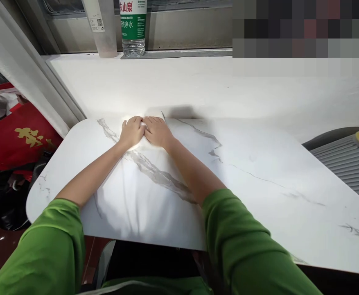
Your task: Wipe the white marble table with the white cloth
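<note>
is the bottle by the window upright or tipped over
Upright: the bottle stands on its base on the sill, label text right way up. Its top is out of view.

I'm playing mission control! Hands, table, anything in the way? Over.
Left hand, right hand together, palms down. Marbled tabletop beneath. Water bottle beyond on ledge, not blocking.

Light is brightest around the hands (157, 131); a soft shadow darkens the wall (173, 86) beyond. The dim floor (1, 256) shows small glints. Pixelation masks the upper right corner.
</note>
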The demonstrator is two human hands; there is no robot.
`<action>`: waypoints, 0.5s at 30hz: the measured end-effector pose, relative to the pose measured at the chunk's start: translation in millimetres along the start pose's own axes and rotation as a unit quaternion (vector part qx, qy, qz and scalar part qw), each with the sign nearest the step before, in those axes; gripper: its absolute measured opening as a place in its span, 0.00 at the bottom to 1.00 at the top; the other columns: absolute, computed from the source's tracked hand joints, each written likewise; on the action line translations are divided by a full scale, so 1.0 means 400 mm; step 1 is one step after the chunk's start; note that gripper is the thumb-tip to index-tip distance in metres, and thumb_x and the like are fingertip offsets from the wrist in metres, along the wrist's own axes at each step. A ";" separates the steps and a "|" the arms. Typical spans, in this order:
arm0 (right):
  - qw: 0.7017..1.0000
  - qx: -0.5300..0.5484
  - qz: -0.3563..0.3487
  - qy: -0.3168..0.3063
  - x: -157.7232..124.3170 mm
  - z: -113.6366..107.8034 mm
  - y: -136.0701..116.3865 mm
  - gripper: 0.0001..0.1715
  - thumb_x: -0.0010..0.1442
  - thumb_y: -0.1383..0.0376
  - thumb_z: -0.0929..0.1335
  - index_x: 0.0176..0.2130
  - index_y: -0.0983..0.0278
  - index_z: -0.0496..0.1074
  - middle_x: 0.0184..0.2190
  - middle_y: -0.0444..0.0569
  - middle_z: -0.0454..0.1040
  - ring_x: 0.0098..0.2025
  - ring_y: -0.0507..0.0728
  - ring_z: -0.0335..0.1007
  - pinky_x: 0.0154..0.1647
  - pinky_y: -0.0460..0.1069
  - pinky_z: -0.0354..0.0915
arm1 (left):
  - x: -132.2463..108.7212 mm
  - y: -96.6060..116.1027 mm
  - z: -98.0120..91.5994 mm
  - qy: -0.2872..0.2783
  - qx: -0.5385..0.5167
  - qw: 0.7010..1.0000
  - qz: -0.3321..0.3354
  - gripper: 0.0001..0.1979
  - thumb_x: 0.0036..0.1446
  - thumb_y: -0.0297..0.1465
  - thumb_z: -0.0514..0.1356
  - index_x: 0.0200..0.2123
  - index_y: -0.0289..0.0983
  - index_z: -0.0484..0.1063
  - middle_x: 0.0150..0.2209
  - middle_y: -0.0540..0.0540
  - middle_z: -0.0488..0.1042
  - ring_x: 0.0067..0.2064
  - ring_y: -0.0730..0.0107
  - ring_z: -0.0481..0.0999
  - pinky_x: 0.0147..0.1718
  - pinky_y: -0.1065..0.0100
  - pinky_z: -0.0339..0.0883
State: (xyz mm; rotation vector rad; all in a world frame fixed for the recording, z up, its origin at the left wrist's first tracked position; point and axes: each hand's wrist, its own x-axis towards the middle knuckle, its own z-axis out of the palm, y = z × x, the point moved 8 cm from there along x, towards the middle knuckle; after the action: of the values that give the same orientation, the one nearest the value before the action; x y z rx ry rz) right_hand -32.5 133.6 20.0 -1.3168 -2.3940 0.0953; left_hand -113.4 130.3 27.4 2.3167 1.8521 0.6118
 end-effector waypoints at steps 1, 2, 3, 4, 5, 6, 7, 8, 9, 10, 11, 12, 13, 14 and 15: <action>1.000 0.005 0.005 0.000 0.014 0.001 0.015 0.27 0.64 0.68 0.57 0.59 0.71 0.67 0.61 0.59 0.68 0.63 0.64 0.61 0.66 0.57 0.51 | 0.020 -0.003 0.006 0.004 -0.003 1.000 0.001 0.20 0.61 0.26 0.45 0.53 0.39 0.67 0.60 0.40 0.70 0.63 0.57 0.65 0.64 0.50 0.52; 1.000 0.009 0.009 0.001 0.025 0.001 0.027 0.27 0.64 0.68 0.57 0.59 0.71 0.67 0.61 0.59 0.69 0.62 0.64 0.61 0.65 0.57 0.52 | 0.036 -0.005 0.010 0.006 -0.005 1.000 0.000 0.20 0.61 0.26 0.45 0.53 0.40 0.67 0.59 0.40 0.70 0.63 0.57 0.65 0.64 0.51 0.52; 1.000 0.011 0.013 0.002 0.033 0.002 0.037 0.26 0.64 0.68 0.57 0.58 0.71 0.67 0.60 0.59 0.70 0.62 0.64 0.62 0.65 0.57 0.52 | 0.048 -0.007 0.014 0.006 -0.006 1.000 -0.002 0.20 0.60 0.26 0.46 0.52 0.41 0.67 0.58 0.41 0.71 0.62 0.57 0.65 0.64 0.51 0.53; 1.000 0.013 0.015 0.004 0.038 0.003 0.044 0.26 0.64 0.67 0.57 0.58 0.71 0.68 0.59 0.59 0.70 0.61 0.65 0.62 0.65 0.58 0.52 | 0.056 -0.008 0.017 0.007 -0.006 1.000 -0.002 0.20 0.60 0.26 0.46 0.52 0.41 0.68 0.58 0.41 0.71 0.62 0.57 0.65 0.64 0.51 0.53; 1.000 0.014 0.014 0.007 0.041 0.003 0.048 0.26 0.64 0.67 0.57 0.58 0.70 0.68 0.59 0.59 0.71 0.61 0.65 0.62 0.65 0.58 0.52 | 0.060 -0.009 0.019 0.007 -0.005 1.000 -0.003 0.20 0.60 0.26 0.46 0.52 0.41 0.68 0.58 0.41 0.71 0.62 0.57 0.65 0.64 0.51 0.53; 1.000 0.015 0.011 0.010 0.042 0.003 0.050 0.26 0.64 0.67 0.57 0.58 0.70 0.68 0.59 0.59 0.70 0.62 0.65 0.62 0.65 0.58 0.52 | 0.062 -0.010 0.019 0.007 -0.003 1.000 -0.002 0.20 0.60 0.26 0.46 0.52 0.41 0.68 0.58 0.41 0.71 0.63 0.57 0.65 0.64 0.51 0.52; 1.000 0.015 0.007 0.011 0.041 0.004 0.049 0.26 0.64 0.67 0.57 0.58 0.70 0.67 0.60 0.59 0.70 0.62 0.65 0.61 0.65 0.59 0.52 | 0.061 -0.009 0.019 0.007 -0.001 1.000 -0.001 0.20 0.61 0.26 0.46 0.53 0.41 0.67 0.59 0.41 0.70 0.63 0.57 0.65 0.65 0.52 0.52; 1.000 0.013 0.004 0.011 0.038 0.004 0.047 0.27 0.64 0.67 0.57 0.59 0.70 0.67 0.61 0.58 0.69 0.63 0.65 0.61 0.65 0.59 0.52 | 0.058 -0.008 0.018 0.006 0.001 1.000 0.000 0.21 0.61 0.26 0.45 0.54 0.40 0.67 0.59 0.41 0.70 0.63 0.58 0.64 0.65 0.52 0.51; 1.000 0.010 0.003 0.010 0.034 0.005 0.045 0.27 0.64 0.67 0.57 0.60 0.70 0.66 0.62 0.58 0.68 0.63 0.64 0.60 0.65 0.59 0.52 | 0.053 -0.006 0.017 0.005 0.004 1.000 0.002 0.21 0.61 0.26 0.45 0.55 0.40 0.66 0.60 0.41 0.69 0.64 0.58 0.64 0.65 0.52 0.51; 1.000 0.006 0.005 0.009 0.027 0.005 0.042 0.28 0.65 0.67 0.57 0.60 0.70 0.66 0.63 0.58 0.67 0.64 0.64 0.59 0.66 0.59 0.51 | 0.046 -0.003 0.016 0.004 0.007 1.000 0.003 0.22 0.61 0.26 0.45 0.55 0.40 0.66 0.61 0.41 0.69 0.64 0.59 0.64 0.65 0.52 0.50; 1.000 0.000 0.008 0.007 0.019 0.004 0.040 0.29 0.65 0.67 0.56 0.61 0.71 0.65 0.63 0.59 0.67 0.65 0.64 0.59 0.66 0.59 0.51 | 0.038 0.002 0.015 0.002 0.011 1.000 0.006 0.22 0.61 0.26 0.45 0.56 0.39 0.66 0.61 0.41 0.68 0.64 0.59 0.63 0.65 0.53 0.50; 1.000 -0.006 0.013 0.007 0.008 0.002 0.038 0.29 0.65 0.67 0.56 0.61 0.71 0.65 0.64 0.59 0.66 0.65 0.64 0.59 0.66 0.59 0.51 | 0.028 0.008 0.014 0.000 0.015 1.000 0.008 0.22 0.62 0.26 0.45 0.56 0.39 0.66 0.62 0.41 0.68 0.64 0.59 0.63 0.65 0.53 0.50; 1.000 -0.011 0.016 0.009 -0.006 -0.001 0.034 0.29 0.65 0.67 0.56 0.62 0.72 0.65 0.64 0.59 0.66 0.65 0.64 0.58 0.66 0.59 0.51 | 0.016 0.017 0.013 -0.003 0.019 1.000 0.011 0.22 0.62 0.26 0.45 0.57 0.39 0.66 0.62 0.41 0.68 0.64 0.59 0.63 0.65 0.53 0.50; 1.000 -0.015 0.017 0.011 -0.024 -0.006 0.030 0.30 0.65 0.67 0.56 0.62 0.72 0.65 0.64 0.60 0.66 0.65 0.65 0.59 0.66 0.59 0.51 | 0.000 0.028 0.012 -0.008 0.023 1.000 0.013 0.22 0.62 0.26 0.45 0.57 0.38 0.65 0.62 0.41 0.67 0.64 0.59 0.64 0.66 0.53 0.50; 1.000 -0.018 0.016 0.014 -0.045 -0.012 0.023 0.30 0.65 0.67 0.56 0.62 0.72 0.65 0.64 0.60 0.66 0.65 0.65 0.59 0.66 0.59 0.51 | -0.019 0.040 0.012 -0.014 0.027 0.999 0.013 0.23 0.62 0.26 0.45 0.58 0.37 0.65 0.63 0.40 0.67 0.65 0.59 0.63 0.66 0.53 0.49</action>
State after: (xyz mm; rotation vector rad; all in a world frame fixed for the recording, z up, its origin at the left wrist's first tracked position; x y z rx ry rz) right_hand -14.7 123.4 16.5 -1.3641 -2.3629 0.0426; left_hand -98.2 119.9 26.4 2.3735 1.8527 0.5364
